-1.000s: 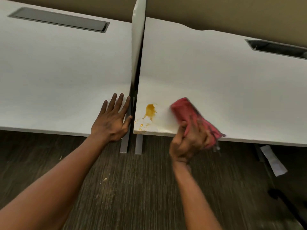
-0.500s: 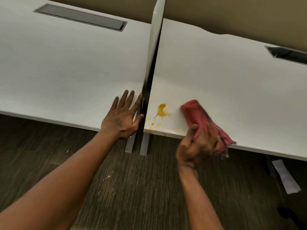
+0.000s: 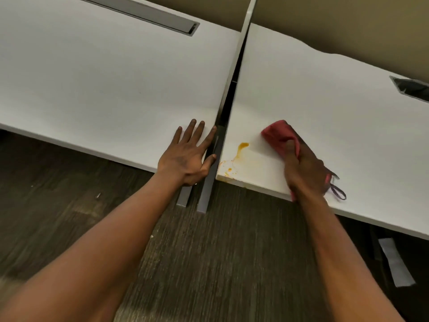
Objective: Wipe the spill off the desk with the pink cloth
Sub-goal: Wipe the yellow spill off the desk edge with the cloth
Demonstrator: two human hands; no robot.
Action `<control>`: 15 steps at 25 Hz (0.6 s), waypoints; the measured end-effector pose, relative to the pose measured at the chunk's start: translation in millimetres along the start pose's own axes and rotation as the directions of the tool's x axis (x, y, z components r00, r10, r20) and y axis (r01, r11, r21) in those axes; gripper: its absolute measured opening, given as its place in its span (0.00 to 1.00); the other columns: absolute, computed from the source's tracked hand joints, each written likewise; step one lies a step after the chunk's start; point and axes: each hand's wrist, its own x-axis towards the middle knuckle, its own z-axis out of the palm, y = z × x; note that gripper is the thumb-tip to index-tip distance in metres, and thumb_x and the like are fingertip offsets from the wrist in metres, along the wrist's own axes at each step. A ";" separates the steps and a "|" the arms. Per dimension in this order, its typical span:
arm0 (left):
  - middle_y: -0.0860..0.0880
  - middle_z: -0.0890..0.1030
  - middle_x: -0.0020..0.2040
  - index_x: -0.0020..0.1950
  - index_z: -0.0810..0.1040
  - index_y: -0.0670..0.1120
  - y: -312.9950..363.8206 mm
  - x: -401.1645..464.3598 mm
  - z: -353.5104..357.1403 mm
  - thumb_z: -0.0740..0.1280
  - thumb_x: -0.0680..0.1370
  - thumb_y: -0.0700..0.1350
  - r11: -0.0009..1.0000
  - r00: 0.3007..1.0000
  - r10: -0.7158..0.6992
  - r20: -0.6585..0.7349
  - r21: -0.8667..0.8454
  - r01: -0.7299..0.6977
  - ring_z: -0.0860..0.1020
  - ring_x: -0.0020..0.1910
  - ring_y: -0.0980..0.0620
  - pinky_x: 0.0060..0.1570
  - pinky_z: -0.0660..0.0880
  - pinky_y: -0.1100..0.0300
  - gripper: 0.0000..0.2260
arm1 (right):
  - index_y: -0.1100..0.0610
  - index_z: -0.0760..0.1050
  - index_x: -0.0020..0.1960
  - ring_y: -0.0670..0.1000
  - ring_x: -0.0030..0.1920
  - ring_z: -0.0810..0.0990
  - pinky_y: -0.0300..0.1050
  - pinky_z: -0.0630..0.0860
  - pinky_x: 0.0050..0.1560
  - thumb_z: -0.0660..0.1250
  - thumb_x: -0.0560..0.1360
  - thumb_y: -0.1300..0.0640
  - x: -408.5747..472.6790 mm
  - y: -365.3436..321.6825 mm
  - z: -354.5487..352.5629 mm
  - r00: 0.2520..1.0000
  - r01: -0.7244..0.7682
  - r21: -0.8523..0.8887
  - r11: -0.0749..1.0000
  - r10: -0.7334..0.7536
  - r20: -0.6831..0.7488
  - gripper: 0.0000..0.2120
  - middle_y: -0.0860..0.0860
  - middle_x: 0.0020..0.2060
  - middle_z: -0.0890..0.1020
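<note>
An orange-yellow spill (image 3: 239,153) streaks the front left corner of the right white desk (image 3: 325,94), with small drops near the edge. My right hand (image 3: 304,173) is shut on the bunched pink cloth (image 3: 279,133), which lies on the desk just right of the spill and does not touch it. A dark loop hangs from the cloth's near end. My left hand (image 3: 189,155) rests flat with fingers spread on the front right corner of the left white desk (image 3: 104,77).
A thin white divider panel (image 3: 249,12) stands in the gap between the two desks, with grey legs (image 3: 206,194) below. Each desk has a cable slot (image 3: 139,13) at the back. A white paper strip (image 3: 394,261) lies on the dark floor at right.
The view has shifted, so the desks sit further right in frame. The spill looks thinner, with its right part smeared away. My left hand stays planted.
</note>
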 end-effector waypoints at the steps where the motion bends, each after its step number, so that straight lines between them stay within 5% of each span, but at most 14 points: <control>1: 0.47 0.41 0.83 0.80 0.33 0.57 0.5 -0.7 -0.6 0.43 0.81 0.65 1.000 1.000 -0.009 0.005 0.008 0.009 0.35 0.81 0.48 0.79 0.40 0.45 0.32 | 0.54 0.78 0.68 0.58 0.59 0.79 0.43 0.63 0.52 0.53 0.85 0.40 1.9 -13.8 3.5 0.995 0.058 0.040 0.998 -0.061 0.079 0.24 0.58 0.61 0.83; 5: 0.47 0.41 0.83 0.80 0.32 0.57 0.7 -0.1 -2.7 0.41 0.81 0.64 1.000 1.000 0.001 0.026 0.002 -0.001 0.36 0.81 0.47 0.79 0.41 0.44 0.31 | 0.46 0.78 0.69 0.44 0.60 0.78 0.41 0.71 0.58 0.56 0.85 0.41 -23.3 -19.8 2.2 0.859 0.292 0.272 0.917 -0.377 0.346 0.19 0.45 0.62 0.83; 8: 0.47 0.42 0.83 0.79 0.31 0.57 -0.2 -0.8 -5.0 0.40 0.80 0.64 1.000 1.000 0.002 0.030 -0.006 -0.002 0.38 0.81 0.47 0.79 0.42 0.43 0.31 | 0.28 0.76 0.62 0.28 0.56 0.76 0.22 0.69 0.51 0.55 0.83 0.36 -20.6 0.5 -22.3 0.806 0.243 0.281 0.928 -0.354 0.474 0.14 0.25 0.57 0.80; 10: 0.48 0.43 0.83 0.79 0.31 0.57 1.3 -0.1 -3.8 0.40 0.81 0.63 1.000 1.000 0.012 0.025 -0.015 -0.011 0.39 0.81 0.48 0.79 0.41 0.43 0.30 | 0.29 0.75 0.64 0.30 0.55 0.76 0.26 0.67 0.50 0.55 0.83 0.35 -0.8 2.8 -23.4 0.875 0.172 0.263 0.949 -0.270 0.402 0.14 0.30 0.60 0.79; 12: 0.48 0.43 0.83 0.79 0.31 0.56 0.0 -0.8 -0.8 0.41 0.81 0.63 1.000 1.000 -0.008 0.017 -0.014 0.008 0.39 0.81 0.48 0.79 0.41 0.43 0.30 | 0.41 0.75 0.71 0.44 0.62 0.75 0.38 0.68 0.58 0.57 0.83 0.38 17.6 -3.6 -6.4 0.931 0.143 0.226 0.964 -0.208 0.299 0.20 0.45 0.66 0.80; 15: 0.49 0.41 0.83 0.79 0.31 0.54 1.3 1.1 -4.5 0.41 0.81 0.62 0.999 0.999 -0.007 0.033 -0.032 0.008 0.38 0.81 0.49 0.80 0.41 0.44 0.31 | 0.45 0.74 0.72 0.49 0.67 0.76 0.50 0.71 0.68 0.56 0.84 0.38 4.3 -25.2 13.9 0.863 0.268 0.295 0.917 -0.365 0.349 0.22 0.47 0.68 0.80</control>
